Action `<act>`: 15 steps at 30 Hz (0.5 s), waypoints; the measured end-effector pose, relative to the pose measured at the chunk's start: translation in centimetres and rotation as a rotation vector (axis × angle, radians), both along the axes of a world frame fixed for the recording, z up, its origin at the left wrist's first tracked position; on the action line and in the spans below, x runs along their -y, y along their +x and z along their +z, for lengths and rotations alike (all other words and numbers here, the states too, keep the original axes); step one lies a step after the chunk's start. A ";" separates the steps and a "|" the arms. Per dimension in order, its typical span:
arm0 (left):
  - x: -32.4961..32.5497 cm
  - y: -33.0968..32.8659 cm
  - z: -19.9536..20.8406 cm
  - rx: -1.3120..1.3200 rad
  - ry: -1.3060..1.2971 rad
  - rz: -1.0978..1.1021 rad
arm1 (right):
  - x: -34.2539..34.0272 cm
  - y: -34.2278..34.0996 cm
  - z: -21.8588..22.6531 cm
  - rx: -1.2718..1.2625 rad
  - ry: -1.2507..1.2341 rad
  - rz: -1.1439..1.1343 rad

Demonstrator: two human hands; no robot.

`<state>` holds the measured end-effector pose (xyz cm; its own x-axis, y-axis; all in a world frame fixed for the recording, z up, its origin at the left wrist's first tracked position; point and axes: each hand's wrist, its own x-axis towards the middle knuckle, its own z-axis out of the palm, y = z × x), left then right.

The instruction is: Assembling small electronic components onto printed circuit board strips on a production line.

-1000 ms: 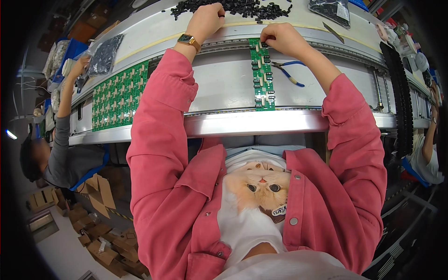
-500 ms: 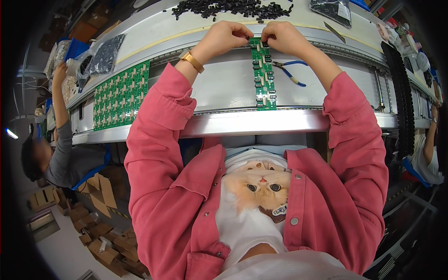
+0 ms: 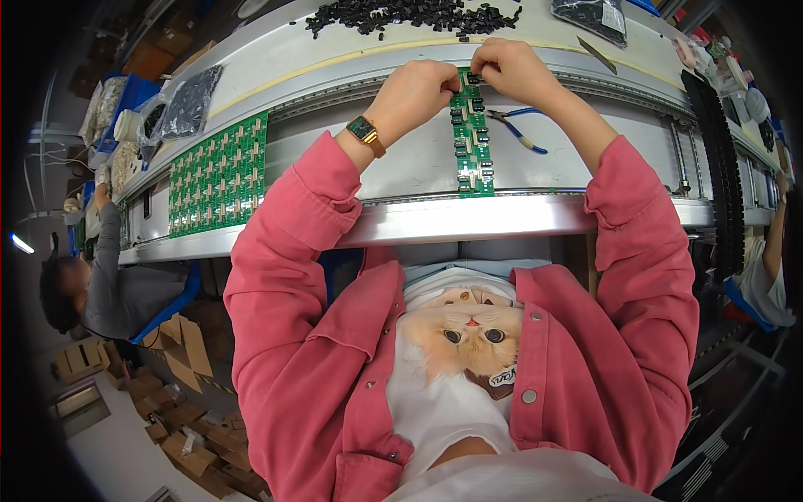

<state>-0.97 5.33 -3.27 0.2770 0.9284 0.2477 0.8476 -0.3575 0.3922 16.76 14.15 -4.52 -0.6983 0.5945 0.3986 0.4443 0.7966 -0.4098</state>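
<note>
A narrow green circuit board [image 3: 474, 159] with black components along it lies across the conveyor rails in front of me. My left hand [image 3: 417, 94] is closed at the board's left edge near its far end, and its fingertips are partly hidden. At the far right corner of that board, my right hand [image 3: 512, 69] is pinched over the black components. Whatever either hand may hold is too small or covered to make out. Pliers [image 3: 525, 140] with blue-and-yellow handles lie just right of the board.
Small black parts [image 3: 410, 15] are heaped beyond the rail. A blade [image 3: 597, 55] and a bag of dark parts [image 3: 592, 18] lie far right. A wide green board panel [image 3: 219, 176] rests on the rails at left, near another bag [image 3: 191, 102]. A co-worker [image 3: 125, 276] sits at far left.
My left hand has come nearer along the board's left edge, its wrist turning so the watch face shows. The right hand has barely moved. The co-worker at left has lowered an arm.
</note>
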 end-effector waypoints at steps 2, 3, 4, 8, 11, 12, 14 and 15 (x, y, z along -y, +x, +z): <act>0.0 0.1 -0.1 -0.014 0.010 0.003 | 0.0 0.1 0.0 0.005 0.006 0.004; 0.0 0.1 -0.1 -0.020 0.015 0.005 | 0.1 0.1 0.1 0.007 0.009 0.007; 0.0 0.1 -0.1 -0.021 0.015 0.004 | 0.1 0.2 0.1 0.007 0.009 0.006; 0.0 0.2 -0.2 -0.029 0.031 0.019 | 0.4 0.4 0.2 0.000 -0.005 0.004; -0.1 0.2 -0.4 -0.035 0.042 0.011 | 0.7 0.5 0.4 -0.014 -0.006 0.006; -0.1 0.1 -0.4 -0.038 0.048 0.008 | 0.9 0.4 0.5 -0.021 -0.007 0.007; 0.1 0.2 -0.2 -0.040 0.052 0.003 | 1.2 0.5 0.7 -0.027 -0.009 0.007; 0.2 0.2 0.0 -0.051 0.055 0.005 | 1.4 0.5 0.8 -0.006 -0.033 -0.032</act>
